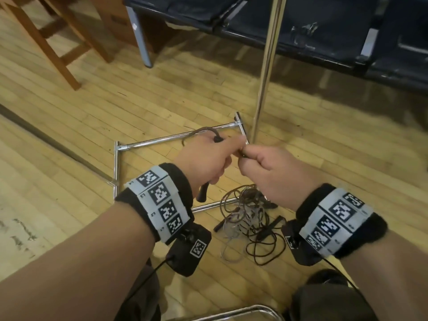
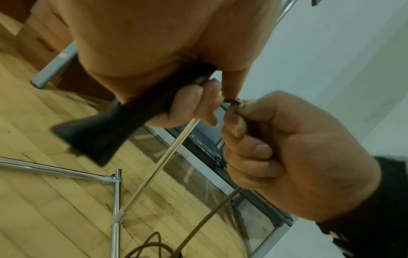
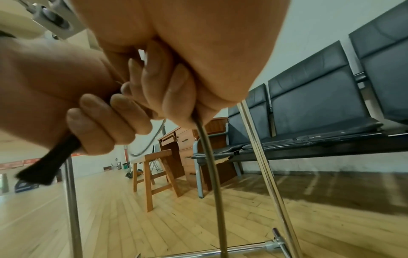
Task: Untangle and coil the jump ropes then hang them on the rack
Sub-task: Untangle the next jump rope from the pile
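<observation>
I had my left hand (image 1: 203, 158) wrapped around a black jump-rope handle (image 2: 97, 139), fingers curled tight, the handle's wide end sticking out below the palm. My right hand (image 1: 266, 172) was closed around the brown cord (image 3: 212, 174) of the same rope, pinching it where the two hands met, knuckles nearly touching. From the top of the left fist the cord arched up in a short loop (image 1: 203, 132); from under the right fist it hung straight toward the floor.

The other ropes lay in a tangled pile (image 1: 247, 218) on the wooden floor (image 1: 69, 100), below and between my wrists, brown, grey and black cords crossing one another with several black handles mixed in. The pile lay against the near bar of the chrome rack base (image 1: 162, 141), and the rack's upright pole (image 1: 266, 66) rose just beyond my hands. A dark bench (image 1: 324, 31) stood behind it, a wooden stool (image 1: 46, 38) off to the left.
</observation>
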### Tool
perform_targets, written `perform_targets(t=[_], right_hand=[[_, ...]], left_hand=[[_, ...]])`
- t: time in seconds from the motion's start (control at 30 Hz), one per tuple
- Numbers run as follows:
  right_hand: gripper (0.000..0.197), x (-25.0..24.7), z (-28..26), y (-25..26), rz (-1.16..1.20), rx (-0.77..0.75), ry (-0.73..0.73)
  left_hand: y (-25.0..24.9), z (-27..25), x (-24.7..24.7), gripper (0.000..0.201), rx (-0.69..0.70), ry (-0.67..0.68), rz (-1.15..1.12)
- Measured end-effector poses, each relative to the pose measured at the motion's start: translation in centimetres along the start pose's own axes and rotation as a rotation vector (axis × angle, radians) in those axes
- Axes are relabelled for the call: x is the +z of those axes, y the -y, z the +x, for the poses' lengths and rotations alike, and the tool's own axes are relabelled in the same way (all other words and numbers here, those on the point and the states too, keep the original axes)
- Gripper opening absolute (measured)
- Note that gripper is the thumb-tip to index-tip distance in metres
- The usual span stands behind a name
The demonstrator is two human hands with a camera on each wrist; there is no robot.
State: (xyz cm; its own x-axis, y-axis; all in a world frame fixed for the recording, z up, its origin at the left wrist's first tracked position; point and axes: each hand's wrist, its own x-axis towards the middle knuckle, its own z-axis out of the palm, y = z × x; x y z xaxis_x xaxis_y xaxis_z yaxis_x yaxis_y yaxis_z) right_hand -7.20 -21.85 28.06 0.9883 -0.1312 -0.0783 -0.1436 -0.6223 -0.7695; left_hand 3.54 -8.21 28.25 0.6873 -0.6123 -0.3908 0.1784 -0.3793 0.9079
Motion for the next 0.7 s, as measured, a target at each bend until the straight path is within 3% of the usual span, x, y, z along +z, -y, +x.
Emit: perform_targets(t=[0.1, 0.27, 0.43, 0.53, 0.63, 0.7], right_hand=[[0.023, 0.1, 0.0, -0.5, 0.019, -0.006, 0.031], [0.028, 0.6, 0.1, -4.6, 0.099, 0.189, 0.140], [0.037, 1.5, -0.9, -8.9, -0.163, 0.345, 0.335], [0.040, 1.4, -0.8, -9.2, -0.265, 0.375, 0.339], [0.045, 1.1, 0.1, -7.0, -0.267, 0.283, 0.178], [0.048, 0.7, 0.5, -5.1, -0.165, 0.182, -0.002]], left_hand=[[-0.6, 0.2, -0.1, 0.028, 0.137, -0.062, -0.045], [-1.6, 0.1, -2.4, 0.024, 0.246, -0.219, -0.079], [-2.5, -0.4, -6.0, 0.027, 0.312, -0.432, -0.330], [-1.5, -0.1, -7.0, 0.026, 0.152, -0.509, -0.081], [0.2, 0.1, -7.0, 0.031, -0.176, -0.250, 0.281], [1.2, -0.1, -6.7, 0.039, -0.240, -0.122, 0.347]])
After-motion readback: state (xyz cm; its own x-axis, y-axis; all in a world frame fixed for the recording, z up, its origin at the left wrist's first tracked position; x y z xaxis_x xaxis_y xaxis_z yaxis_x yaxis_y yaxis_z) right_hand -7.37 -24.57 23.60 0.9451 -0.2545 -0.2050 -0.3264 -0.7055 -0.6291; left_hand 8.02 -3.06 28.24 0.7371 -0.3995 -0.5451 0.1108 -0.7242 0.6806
